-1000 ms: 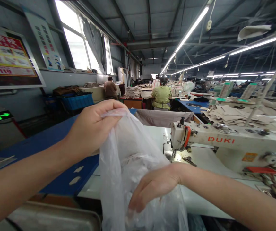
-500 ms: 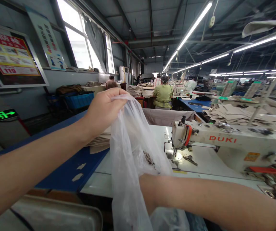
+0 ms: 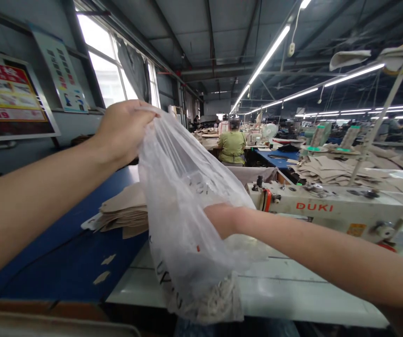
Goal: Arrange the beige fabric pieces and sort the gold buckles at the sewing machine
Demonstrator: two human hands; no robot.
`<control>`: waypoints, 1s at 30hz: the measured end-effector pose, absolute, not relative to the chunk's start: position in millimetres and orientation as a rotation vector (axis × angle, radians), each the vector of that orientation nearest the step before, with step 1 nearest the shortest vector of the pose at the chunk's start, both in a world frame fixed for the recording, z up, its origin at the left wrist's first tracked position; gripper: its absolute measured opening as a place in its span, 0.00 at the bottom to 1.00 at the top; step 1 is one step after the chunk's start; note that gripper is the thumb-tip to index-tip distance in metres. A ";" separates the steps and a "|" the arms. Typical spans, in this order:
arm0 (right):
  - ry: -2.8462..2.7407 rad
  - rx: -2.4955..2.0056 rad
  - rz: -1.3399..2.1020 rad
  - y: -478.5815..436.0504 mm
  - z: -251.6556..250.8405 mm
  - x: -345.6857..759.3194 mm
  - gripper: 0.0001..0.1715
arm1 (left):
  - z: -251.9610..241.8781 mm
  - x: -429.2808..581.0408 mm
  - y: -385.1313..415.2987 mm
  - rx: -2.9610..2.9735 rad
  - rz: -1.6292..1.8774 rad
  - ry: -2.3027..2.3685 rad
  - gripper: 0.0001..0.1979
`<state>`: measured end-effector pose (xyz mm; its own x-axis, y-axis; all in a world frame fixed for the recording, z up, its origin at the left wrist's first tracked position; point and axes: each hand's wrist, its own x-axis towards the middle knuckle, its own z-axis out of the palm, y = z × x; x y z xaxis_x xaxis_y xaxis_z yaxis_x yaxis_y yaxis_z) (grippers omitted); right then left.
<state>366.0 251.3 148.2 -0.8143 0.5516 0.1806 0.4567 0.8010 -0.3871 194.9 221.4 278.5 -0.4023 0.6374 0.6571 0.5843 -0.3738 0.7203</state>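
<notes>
From where I stand, the fingers of the right hand (image 3: 220, 219) are lost to me, sunk past the wrist in cloudy film, so I cannot tell whether they are closed on anything or spread. The raised right forearm and the plastic bag (image 3: 178, 220) together hide the needle end of the sewing machine (image 3: 331, 208), and the wall poster (image 3: 8, 100) on the far left is cut off. What sits low in the bag is hard to make out: a pale, crumpled clump (image 3: 224, 299), blurred by the plastic.

The bag itself is whitish, see-through and creased, drawn into long folds from its top corner. Dark lettering (image 3: 168, 281) runs down its near left side, too wrinkled to read, and a tiny red fleck (image 3: 197, 248) shows midway.

The left hand (image 3: 127, 131) grips that top corner, fingers closed, holding it high and to the left. The bag hangs down and to the right from there, with the right hand in its upper right side, lower than the left one. Its sagging bottom hangs at the near edge of the white machine table (image 3: 293, 295). Just left of it, a stack of beige fabric pieces (image 3: 124, 208) lies on the blue table (image 3: 61, 252).
</notes>
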 end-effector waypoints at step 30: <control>-1.604 -0.666 1.923 236.3 159.0 475.8 0.11 | 239.9 133.6 237.9 1.152 1.967 1.940 0.10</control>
